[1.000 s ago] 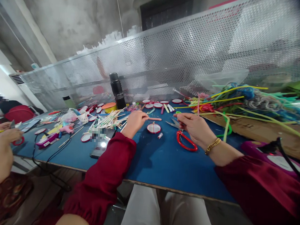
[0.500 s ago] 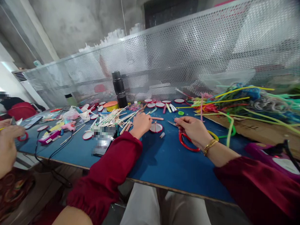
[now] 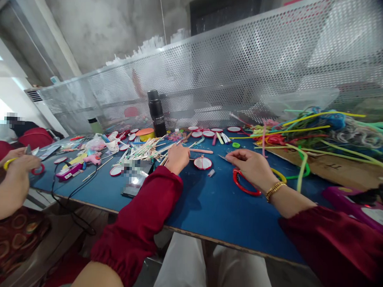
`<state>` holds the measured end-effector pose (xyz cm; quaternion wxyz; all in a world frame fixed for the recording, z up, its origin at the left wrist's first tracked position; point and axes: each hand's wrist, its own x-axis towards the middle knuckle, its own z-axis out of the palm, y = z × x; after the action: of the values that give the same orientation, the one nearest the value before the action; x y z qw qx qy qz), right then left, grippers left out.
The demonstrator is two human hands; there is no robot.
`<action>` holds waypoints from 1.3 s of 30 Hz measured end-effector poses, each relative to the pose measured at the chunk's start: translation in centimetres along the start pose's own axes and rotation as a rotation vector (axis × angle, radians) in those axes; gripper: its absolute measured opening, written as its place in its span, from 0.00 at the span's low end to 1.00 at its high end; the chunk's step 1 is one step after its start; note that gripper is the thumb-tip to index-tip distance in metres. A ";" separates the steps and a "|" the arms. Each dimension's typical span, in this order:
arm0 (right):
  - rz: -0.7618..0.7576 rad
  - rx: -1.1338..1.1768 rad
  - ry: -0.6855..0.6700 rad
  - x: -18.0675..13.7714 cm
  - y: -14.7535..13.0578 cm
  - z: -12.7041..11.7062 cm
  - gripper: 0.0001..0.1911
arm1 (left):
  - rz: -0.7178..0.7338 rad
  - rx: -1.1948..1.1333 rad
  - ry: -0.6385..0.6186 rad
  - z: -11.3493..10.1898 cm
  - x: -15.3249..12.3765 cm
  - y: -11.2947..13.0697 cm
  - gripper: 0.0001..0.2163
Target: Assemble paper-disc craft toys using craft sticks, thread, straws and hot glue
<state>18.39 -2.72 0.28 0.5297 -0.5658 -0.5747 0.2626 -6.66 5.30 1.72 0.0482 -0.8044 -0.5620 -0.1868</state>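
My left hand (image 3: 177, 157) is closed in a loose fist at the near end of a pile of thin wooden sticks (image 3: 147, 150); what it holds, if anything, is hidden. My right hand (image 3: 252, 166) lies with bent fingers over scissors (image 3: 240, 185) that have a red and a yellow handle loop, and the blade tip shows past the fingertips. Between the hands a round white disc with a red rim (image 3: 202, 162) rests on the blue table (image 3: 208, 211). A pink stick (image 3: 202, 151) lies just beyond it.
A black flask (image 3: 157, 113) stands at the back before a perforated metal screen (image 3: 244, 70). Coloured pipe cleaners (image 3: 320, 131) are heaped on cardboard (image 3: 335, 169) at right. A phone (image 3: 135, 181) lies by my left sleeve. A co-worker's hands (image 3: 21, 164) hold scissors at far left.
My left hand has put down the pink stick and moved left to the stick pile. My right hand has come down onto the scissors. The camera has turned slightly left.
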 end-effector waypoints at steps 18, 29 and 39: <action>0.223 0.570 -0.124 -1.3 -1.8 0.9 0.30 | 0.330 -0.923 0.201 -0.9 -2.4 8.1 0.02; 0.181 0.543 -0.074 -1.2 -1.9 0.9 0.32 | 0.054 -1.316 0.035 -0.5 -2.0 8.1 0.08; 0.073 0.440 -0.094 -1.4 -1.7 1.2 0.27 | 0.185 -1.161 0.087 -0.2 -1.9 7.7 0.06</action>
<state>16.34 -4.07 1.05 0.6030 -0.4442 -0.5070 0.4266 -0.17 0.74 2.25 -0.3609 -0.7363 -0.2929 -0.4918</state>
